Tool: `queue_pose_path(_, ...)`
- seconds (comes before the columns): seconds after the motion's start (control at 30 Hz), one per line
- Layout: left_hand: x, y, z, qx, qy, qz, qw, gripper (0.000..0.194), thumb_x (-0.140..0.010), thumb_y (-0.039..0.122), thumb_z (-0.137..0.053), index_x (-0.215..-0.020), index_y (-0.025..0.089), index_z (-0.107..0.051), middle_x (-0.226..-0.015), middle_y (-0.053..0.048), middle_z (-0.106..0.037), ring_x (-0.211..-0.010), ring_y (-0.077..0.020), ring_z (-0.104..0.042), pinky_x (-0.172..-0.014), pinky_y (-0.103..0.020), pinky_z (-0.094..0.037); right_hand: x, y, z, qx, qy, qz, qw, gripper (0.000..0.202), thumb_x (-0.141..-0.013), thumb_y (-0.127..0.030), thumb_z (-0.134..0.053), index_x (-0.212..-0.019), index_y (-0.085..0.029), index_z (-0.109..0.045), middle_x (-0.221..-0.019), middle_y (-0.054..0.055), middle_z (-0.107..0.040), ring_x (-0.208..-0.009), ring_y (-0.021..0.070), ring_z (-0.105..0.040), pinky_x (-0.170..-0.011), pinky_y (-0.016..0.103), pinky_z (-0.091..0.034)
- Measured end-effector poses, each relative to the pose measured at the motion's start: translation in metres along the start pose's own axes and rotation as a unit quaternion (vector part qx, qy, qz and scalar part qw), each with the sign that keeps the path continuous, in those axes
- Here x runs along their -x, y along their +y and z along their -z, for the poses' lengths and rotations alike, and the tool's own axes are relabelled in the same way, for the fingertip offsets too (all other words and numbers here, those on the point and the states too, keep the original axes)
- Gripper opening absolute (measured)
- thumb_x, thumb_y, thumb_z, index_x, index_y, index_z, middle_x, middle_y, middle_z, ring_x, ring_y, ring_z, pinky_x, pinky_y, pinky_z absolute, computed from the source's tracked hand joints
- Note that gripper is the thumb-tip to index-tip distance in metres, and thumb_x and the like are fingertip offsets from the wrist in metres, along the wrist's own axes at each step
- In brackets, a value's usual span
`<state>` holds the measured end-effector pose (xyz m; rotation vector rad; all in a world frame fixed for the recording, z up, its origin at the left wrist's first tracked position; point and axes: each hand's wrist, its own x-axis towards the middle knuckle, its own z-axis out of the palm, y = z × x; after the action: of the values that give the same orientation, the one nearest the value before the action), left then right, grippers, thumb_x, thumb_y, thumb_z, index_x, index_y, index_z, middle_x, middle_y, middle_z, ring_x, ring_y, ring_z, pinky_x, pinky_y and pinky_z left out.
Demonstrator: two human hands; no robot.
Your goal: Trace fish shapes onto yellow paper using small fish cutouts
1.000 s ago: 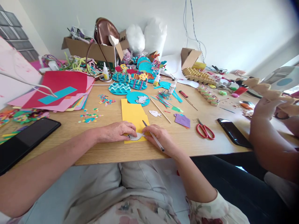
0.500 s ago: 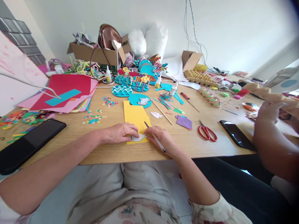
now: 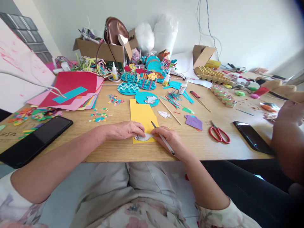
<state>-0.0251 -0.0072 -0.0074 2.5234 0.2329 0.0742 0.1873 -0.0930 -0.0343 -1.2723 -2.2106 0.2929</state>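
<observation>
A white paper fish cutout point(image 3: 143, 137) with drawn black details lies on a sheet of yellow paper point(image 3: 141, 111) near the table's front edge. My left hand point(image 3: 124, 129) rests there with its fingers together, holding the fish down by its upper edge. In my right hand point(image 3: 169, 136) is a pen point(image 3: 163, 140), slanting across the hand with its dark tip pointing up and away to the left. Fingertips of that hand touch the fish's tail. A second paper fish point(image 3: 163, 114) lies beyond, right of the yellow sheet.
Red-handled scissors point(image 3: 218, 134), a purple paper piece point(image 3: 193, 122) and a phone point(image 3: 252, 136) lie to the right. Another phone point(image 3: 38, 139) is at left, before stacked coloured paper point(image 3: 76, 84). Glue bottles point(image 3: 182, 86) and blue discs point(image 3: 140, 95) stand farther back. Another person's arm point(image 3: 287, 136) reaches in at right.
The view has shifted slightly, so the table sits a little left-to-right differently. My left fingers have moved from the fish's head to its upper edge, leaving the head uncovered. The pen stays in my right hand.
</observation>
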Motion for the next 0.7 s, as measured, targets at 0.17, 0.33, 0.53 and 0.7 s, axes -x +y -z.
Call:
queue_pose_path(0.17, 0.001, 0.000, -0.001, -0.002, 0.007, 0.003, 1.000, 0.033, -0.085, 0.005, -0.038, -0.102, 0.016, -0.063, -0.101, -0.007, -0.057, -0.093, -0.0154, -0.053, -0.083, -0.022, -0.039, -0.001, -0.001, 0.001, 0.000, 0.001, 0.005, 1.000, 0.013, -0.081, -0.013, -0.051, -0.087, -0.018, -0.060, -0.083, 0.005, -0.066, -0.079, 0.0158, -0.061, -0.070, 0.026, -0.046)
queue_pose_path(0.33, 0.002, 0.000, -0.002, -0.010, 0.013, 0.001, 1.000, 0.034, -0.084, 0.004, -0.038, -0.101, 0.017, -0.064, -0.101, -0.006, -0.058, -0.093, -0.0149, -0.053, -0.083, -0.021, -0.039, -0.001, 0.004, -0.004, -0.004, 0.009, 0.019, 1.000, 0.013, -0.083, -0.015, -0.049, -0.088, -0.019, -0.061, -0.084, 0.005, -0.066, -0.079, 0.0151, -0.061, -0.071, 0.026, -0.046)
queue_pose_path(0.53, 0.002, -0.002, -0.006, -0.004, 0.033, -0.003, 0.999, 0.031, -0.085, 0.004, -0.040, -0.099, 0.017, -0.065, -0.097, -0.006, -0.058, -0.090, -0.0141, -0.054, -0.081, -0.020, -0.039, 0.001, 0.001, 0.000, -0.022, 0.036, 0.022, 0.999, 0.011, -0.082, -0.019, -0.052, -0.087, -0.018, -0.061, -0.082, 0.005, -0.067, -0.078, 0.0161, -0.061, -0.071, 0.026, -0.046)
queue_pose_path(0.7, -0.001, -0.003, -0.009, 0.016, 0.049, 0.002, 0.999, 0.029, -0.084, 0.003, -0.042, -0.096, 0.015, -0.066, -0.094, -0.006, -0.059, -0.086, -0.0127, -0.055, -0.076, -0.018, -0.040, 0.009, -0.024, 0.022, -0.151, 0.063, -0.056, 0.985, 0.020, -0.088, -0.026, -0.042, -0.084, -0.020, -0.061, -0.073, 0.002, -0.066, -0.071, 0.0133, -0.061, -0.067, 0.024, -0.044)
